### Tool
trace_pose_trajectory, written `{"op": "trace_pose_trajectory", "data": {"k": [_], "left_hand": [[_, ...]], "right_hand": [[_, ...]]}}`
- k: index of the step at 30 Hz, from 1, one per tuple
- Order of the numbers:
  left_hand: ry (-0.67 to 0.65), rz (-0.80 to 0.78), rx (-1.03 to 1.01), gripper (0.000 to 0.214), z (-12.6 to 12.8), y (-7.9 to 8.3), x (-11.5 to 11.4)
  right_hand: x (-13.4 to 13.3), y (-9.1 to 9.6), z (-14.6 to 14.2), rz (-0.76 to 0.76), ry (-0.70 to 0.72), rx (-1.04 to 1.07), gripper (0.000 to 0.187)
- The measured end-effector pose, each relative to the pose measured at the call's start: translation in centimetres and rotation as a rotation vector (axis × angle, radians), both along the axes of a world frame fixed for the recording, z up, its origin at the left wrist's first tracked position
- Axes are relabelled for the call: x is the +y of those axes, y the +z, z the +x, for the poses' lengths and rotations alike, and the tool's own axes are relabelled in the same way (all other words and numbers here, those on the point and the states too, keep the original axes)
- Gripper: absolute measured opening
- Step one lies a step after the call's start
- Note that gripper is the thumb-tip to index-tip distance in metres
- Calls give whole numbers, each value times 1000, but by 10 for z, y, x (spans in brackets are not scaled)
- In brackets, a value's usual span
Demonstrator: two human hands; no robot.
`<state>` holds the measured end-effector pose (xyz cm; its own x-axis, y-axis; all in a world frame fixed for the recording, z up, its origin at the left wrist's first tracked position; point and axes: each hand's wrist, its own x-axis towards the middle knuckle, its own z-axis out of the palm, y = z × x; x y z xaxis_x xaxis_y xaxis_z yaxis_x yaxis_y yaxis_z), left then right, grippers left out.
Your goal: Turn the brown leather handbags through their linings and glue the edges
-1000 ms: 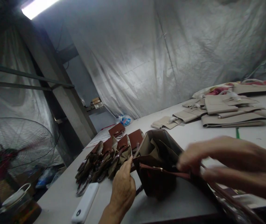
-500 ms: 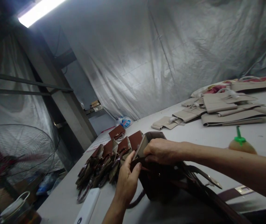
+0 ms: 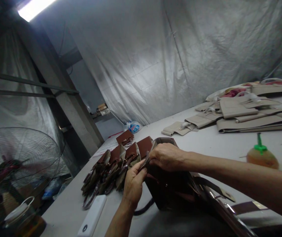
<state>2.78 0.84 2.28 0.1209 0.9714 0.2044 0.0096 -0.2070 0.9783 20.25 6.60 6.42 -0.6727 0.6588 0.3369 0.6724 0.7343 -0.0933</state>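
Observation:
A dark brown handbag (image 3: 170, 191) stands tilted before me, its grey-lined mouth facing up. My left hand (image 3: 134, 182) grips the bag's left rim between thumb and fingers. At the same rim, my right hand (image 3: 167, 157) is closed with its fingers curled at the opening; what the fingertips hold is partly hidden. A dark strap (image 3: 215, 188) with a metal end hangs off the bag's right side. Left of the bag lies a row of brown handbags (image 3: 115, 158) with plastic-wrapped handles.
Beige bag pieces (image 3: 239, 108) are piled at the back right. An orange bottle with a green nozzle (image 3: 262, 156) stands at right. A white power bank (image 3: 93, 215) lies near the front left edge, by a jug (image 3: 23, 220). A fan (image 3: 19, 164) stands at left.
My left fingers have closed onto the bag's rim, where they were spread before. The right hand has shifted slightly left, toward the left hand.

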Motion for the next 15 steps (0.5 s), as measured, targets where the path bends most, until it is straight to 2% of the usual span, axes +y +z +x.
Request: {"op": "trace_pose_trajectory", "data": {"k": [7,15], "left_hand": [[58,6,-41,44,1,-3,1],[48,33,-3,40,0,-6,2]], "right_hand": [[-2,0,-9,80,-61,-53,31],[-9,5,-13,88,-90,-50,28]]}}
